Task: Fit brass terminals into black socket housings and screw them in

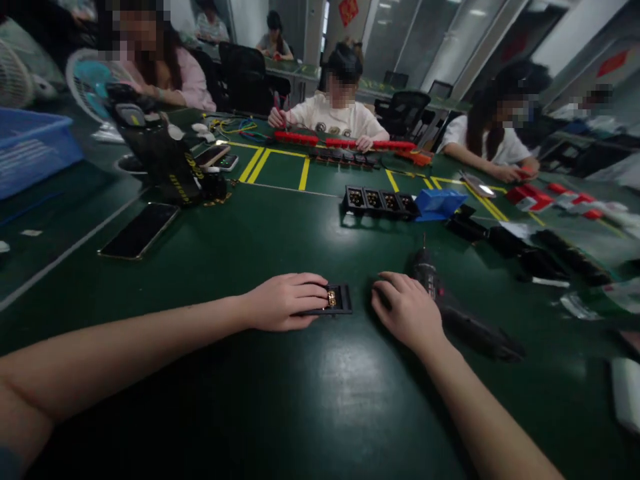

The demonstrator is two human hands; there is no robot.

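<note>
My left hand (pixel 286 301) rests on the green table (pixel 310 393), its fingers closed over the left side of a small black socket part (pixel 338 299) with a brass contact showing. My right hand (pixel 406 312) lies palm down just right of that part, fingers curled onto the table; whether anything is under them is hidden. A black electric screwdriver (pixel 453 308) lies directly beside my right hand, on its right.
A row of black socket housings (pixel 379 201) and a blue box (pixel 439 203) sit mid-table. A phone (pixel 139 231) lies at left, near a black stand (pixel 160 153) and a blue crate (pixel 30 150). Three people work at the far side with red and black parts.
</note>
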